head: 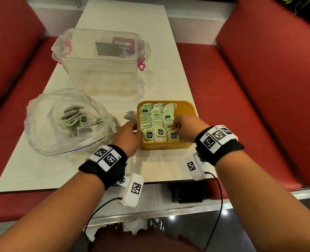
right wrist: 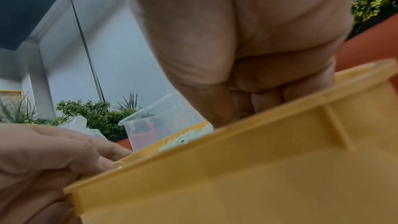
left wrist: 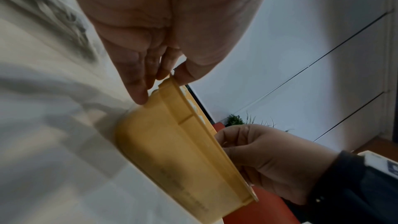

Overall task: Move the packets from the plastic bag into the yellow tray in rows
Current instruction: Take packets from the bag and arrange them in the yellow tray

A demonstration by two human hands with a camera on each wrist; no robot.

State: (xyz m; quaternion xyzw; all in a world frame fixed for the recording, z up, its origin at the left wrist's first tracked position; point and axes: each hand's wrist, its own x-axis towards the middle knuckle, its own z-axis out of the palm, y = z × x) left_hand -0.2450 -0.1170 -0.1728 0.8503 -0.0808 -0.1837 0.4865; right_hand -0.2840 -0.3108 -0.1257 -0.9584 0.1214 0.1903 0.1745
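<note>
yellow tray [head: 187, 113] – 3 packet rows [head: 157, 120] | plastic bag [head: 46, 135] – loose packets | left hand [head: 128, 136] grip on tray rim | right hand [head: 186, 127] grip pinching front packet [head: 173, 136]

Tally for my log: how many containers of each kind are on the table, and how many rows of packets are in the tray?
Yellow tray: 1
Plastic bag: 1
Clear lidded box: 1
Total: 3 containers
Rows of packets in the tray: 3

Yellow tray [head: 187, 110], green-labelled white packets [head: 159, 132], clear plastic bag [head: 41, 110], red benches [head: 259, 88], black-and-white checked wrist tags [head: 217, 135]
</note>
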